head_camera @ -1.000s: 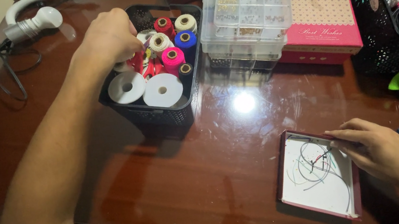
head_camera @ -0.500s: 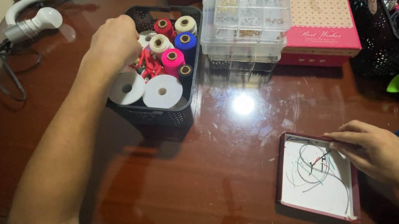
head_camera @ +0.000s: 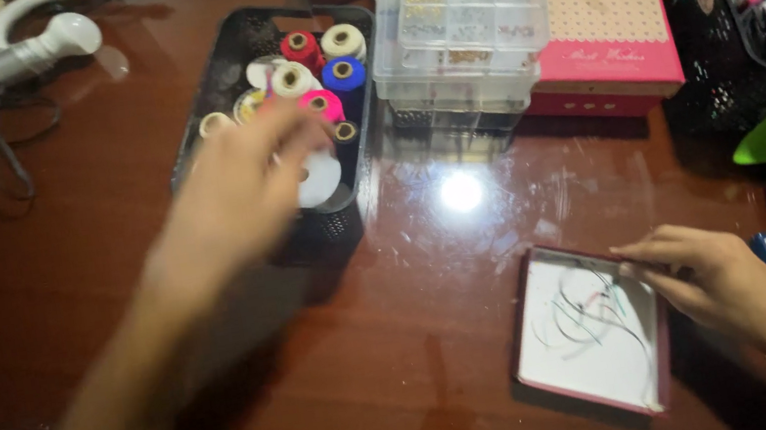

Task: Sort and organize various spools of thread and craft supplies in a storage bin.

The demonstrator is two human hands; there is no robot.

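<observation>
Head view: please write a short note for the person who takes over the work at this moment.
Left hand: blurred in motion above the black basket of thread spools; whether it holds anything cannot be told.
Right hand: fingertips rest on the right edge of the small tray, which holds loose threads.
Also on the table: clear organizer box and pink box behind.
Done: threads lie in the tray.
Left: spools stand in the basket.

Two hands, left hand (head_camera: 235, 191) blurred over one black spool basket (head_camera: 232, 62), right hand (head_camera: 712, 279) on one shallow tray (head_camera: 545, 372), one clear compartment box (head_camera: 460, 14), one pink box (head_camera: 609, 48)
</observation>
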